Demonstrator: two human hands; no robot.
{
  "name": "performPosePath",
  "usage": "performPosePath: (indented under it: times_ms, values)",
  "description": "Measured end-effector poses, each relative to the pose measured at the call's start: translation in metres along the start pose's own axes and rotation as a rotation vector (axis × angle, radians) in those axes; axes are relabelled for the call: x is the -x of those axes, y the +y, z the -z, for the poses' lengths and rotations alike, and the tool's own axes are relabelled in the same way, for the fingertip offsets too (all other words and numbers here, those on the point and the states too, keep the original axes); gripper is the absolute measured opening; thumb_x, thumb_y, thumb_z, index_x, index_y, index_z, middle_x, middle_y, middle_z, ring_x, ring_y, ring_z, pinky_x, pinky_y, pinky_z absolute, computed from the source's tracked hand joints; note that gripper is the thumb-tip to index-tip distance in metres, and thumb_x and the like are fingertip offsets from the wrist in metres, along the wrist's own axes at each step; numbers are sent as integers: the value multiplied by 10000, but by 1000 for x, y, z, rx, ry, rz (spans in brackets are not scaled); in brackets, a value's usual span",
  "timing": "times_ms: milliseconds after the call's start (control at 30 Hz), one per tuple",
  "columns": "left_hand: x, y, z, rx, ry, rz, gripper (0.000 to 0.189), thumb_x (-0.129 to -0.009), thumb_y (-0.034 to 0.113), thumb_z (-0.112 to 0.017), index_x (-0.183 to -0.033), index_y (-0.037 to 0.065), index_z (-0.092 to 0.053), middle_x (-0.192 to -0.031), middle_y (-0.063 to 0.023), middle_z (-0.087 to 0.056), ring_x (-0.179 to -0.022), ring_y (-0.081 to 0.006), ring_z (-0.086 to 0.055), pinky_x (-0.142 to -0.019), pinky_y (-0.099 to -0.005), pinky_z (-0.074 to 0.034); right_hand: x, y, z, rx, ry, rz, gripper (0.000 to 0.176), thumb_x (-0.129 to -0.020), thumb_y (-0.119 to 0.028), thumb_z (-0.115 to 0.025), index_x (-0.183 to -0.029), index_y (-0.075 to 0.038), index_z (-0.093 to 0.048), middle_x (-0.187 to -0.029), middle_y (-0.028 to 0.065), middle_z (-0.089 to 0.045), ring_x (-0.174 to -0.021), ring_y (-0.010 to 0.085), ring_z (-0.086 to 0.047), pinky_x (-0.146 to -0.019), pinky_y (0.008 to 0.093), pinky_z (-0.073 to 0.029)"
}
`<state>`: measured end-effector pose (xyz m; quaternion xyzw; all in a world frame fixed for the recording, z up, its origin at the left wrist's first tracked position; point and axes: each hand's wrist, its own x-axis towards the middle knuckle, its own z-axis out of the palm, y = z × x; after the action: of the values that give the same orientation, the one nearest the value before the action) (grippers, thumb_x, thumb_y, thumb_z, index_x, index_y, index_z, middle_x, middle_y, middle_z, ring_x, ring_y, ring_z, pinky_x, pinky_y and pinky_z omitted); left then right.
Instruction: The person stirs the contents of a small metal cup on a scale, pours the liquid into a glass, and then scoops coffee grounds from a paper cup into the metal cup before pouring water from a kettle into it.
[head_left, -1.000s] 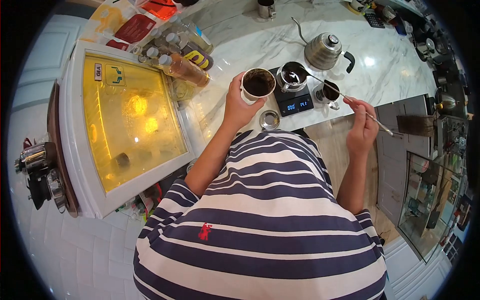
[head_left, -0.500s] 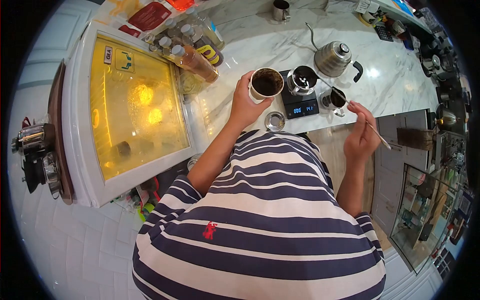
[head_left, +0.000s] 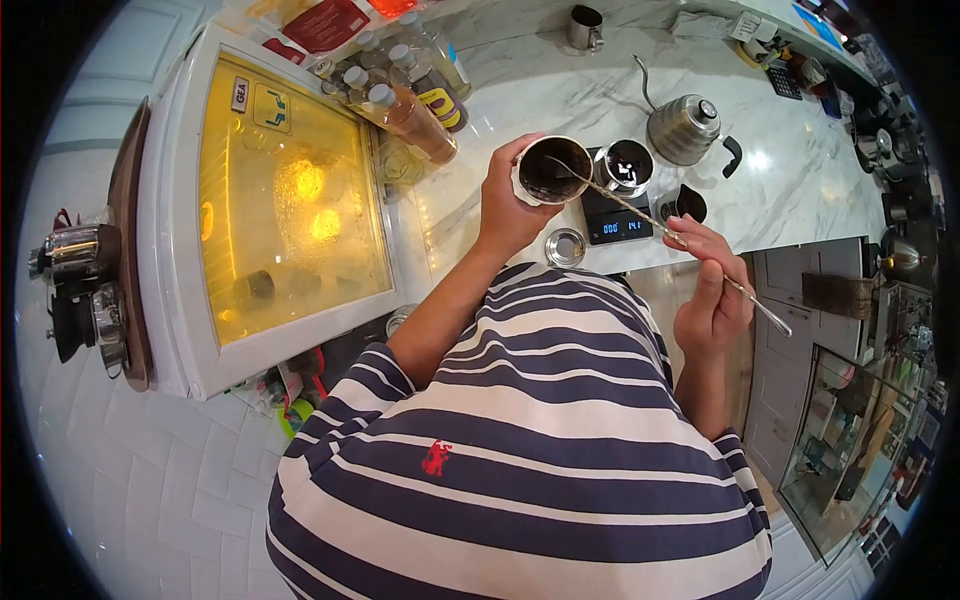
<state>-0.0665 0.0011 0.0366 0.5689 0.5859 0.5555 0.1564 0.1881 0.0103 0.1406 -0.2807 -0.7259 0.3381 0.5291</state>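
- Gripping the cup in the left hand, fingers wrapped tight round its wall, raised over the near edge of the marble surface, just beside the scale.
- Pinching the long spoon between thumb and fingers of the right hand, with the bowl end dipped inside the cup and the handle slanting out past the wrist.
- Judged step: stirring or scraping the dark contents of the cup.
- Standing on the scale: a glass server; behind it, a gooseneck kettle; near the surface edge, a small metal lid.
- Called for next: holding the cup level, keeping the spoon tip below the rim, clearing the glass server on withdrawal.
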Motion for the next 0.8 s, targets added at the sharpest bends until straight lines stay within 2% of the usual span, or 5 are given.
performPosePath:
  times_ms: [167, 300, 500, 800]
  values:
    - [2, 2, 4, 64, 44, -12, 829, -684, 35, -949, -1360, 55, -468, -1445, -179, -605, -1255, -268, -650, -1066, -361, -518, -2, 3, -9, 39, -64, 30, 193, -1064, -34, -491, -1079, 44, -667, -1022, 180, -754, -1102, 353, -720, -1055, 522, -503]
    - [1, 0, 5, 24, 55, -55, 837, -683, 72, -970, -1361, 54, -479, -1437, -178, -613, -1254, -269, -654, -1065, -361, -524, -2, 3, -12, 86, -74, 48, 176, -1047, -2, -502, -1077, 40, -670, -1024, 180, -755, -1102, 341, -722, -1060, 521, -501]
    - [2, 4, 9, -16, 38, -115, 847, -684, 92, -975, -1374, 53, -486, -1421, -182, -625, -1256, -274, -657, -1067, -363, -525, -3, -6, -15, 69, -97, 28, 194, -1055, -12, -487, -1077, 35, -673, -1034, 179, -759, -1101, 333, -724, -1066, 526, -499]
    - [8, 23, 10, -8, 25, -83, 850, -681, 94, -965, -1394, 57, -504, -1403, -164, -641, -1269, -281, -647, -1085, -377, -501, 5, -14, -9, -34, 39, -130, 253, -1106, -99, -440, -1088, 42, -649, -988, 188, -767, -1047, 305, -738, -1063, 512, -505]
